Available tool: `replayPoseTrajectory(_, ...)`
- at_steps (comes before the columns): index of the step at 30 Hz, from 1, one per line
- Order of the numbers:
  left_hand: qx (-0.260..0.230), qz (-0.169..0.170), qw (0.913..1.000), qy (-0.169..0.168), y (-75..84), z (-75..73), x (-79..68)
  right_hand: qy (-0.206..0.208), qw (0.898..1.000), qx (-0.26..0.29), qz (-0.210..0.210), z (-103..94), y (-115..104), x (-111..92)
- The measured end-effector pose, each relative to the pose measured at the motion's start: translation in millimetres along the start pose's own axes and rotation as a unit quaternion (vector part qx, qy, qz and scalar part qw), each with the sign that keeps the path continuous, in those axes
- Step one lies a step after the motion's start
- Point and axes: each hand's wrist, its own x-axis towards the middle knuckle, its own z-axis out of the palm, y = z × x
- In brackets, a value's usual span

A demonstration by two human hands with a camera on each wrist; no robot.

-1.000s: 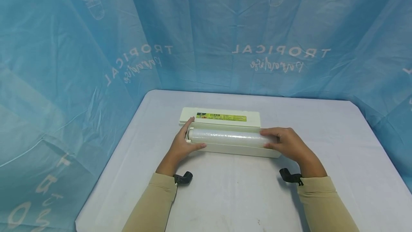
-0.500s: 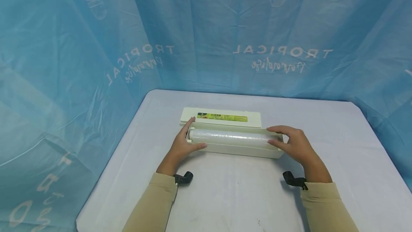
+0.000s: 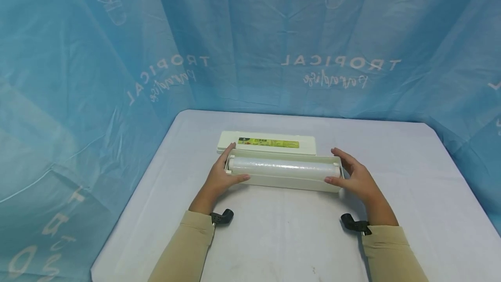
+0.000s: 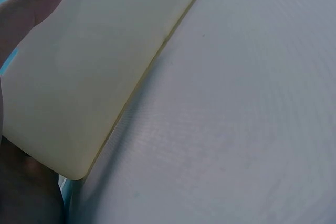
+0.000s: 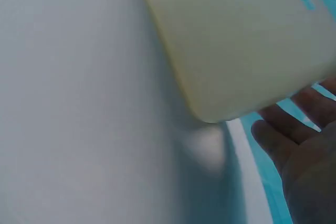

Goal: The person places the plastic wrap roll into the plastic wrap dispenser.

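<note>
An off-white cling film box (image 3: 285, 182) lies lengthwise on the table, open at the top. A shiny clear roll of cling film (image 3: 283, 166) sits inside it. My left hand (image 3: 220, 180) grips the box's left end, its thumb on the front wall and fingers round the back. At the other end, my right hand (image 3: 362, 182) spans the corner, thumb against the front wall and index finger behind the rear edge. The right wrist view shows fingers (image 5: 283, 127) beyond the box's end wall (image 5: 236, 51). Just behind the box lies its lid (image 3: 305, 142) with a yellow-green label.
A white table (image 3: 282, 238) with rounded corners carries everything. Blue printed curtain (image 3: 250, 34) hangs behind and along both sides. A black wrist camera is strapped at the left cuff (image 3: 222, 216) and another at the right (image 3: 354, 223).
My right hand has come off the roll's right end inside the box and moved outward, now around the box's right end. The left hand has kept its hold.
</note>
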Motion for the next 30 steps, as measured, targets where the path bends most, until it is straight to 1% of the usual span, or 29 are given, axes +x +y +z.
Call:
replayPoseTrajectory(5,-0.002,-0.002,1.0000,-0.002,-0.7,0.6,-0.5,-0.011,1.000,0.016,-0.008,7.1,4,0)
replayPoseTrajectory(9,-0.001,-0.002,1.0000,-0.001,-0.3,0.6,-1.0,-0.016,1.000,0.022,-0.006,9.4,6,-1)
replayPoseTrajectory(14,0.001,-0.001,1.0000,-0.003,-0.9,1.1,-0.2,-0.014,0.999,0.027,-0.010,10.4,9,-2)
replayPoseTrajectory(22,0.004,-0.002,1.0000,0.000,0.6,0.3,-0.8,-0.007,1.000,0.012,-0.013,12.1,11,-2)
replayPoseTrajectory(30,0.010,0.002,0.9999,-0.002,2.4,0.1,-1.0,-0.012,1.000,0.015,-0.010,11.2,16,1)
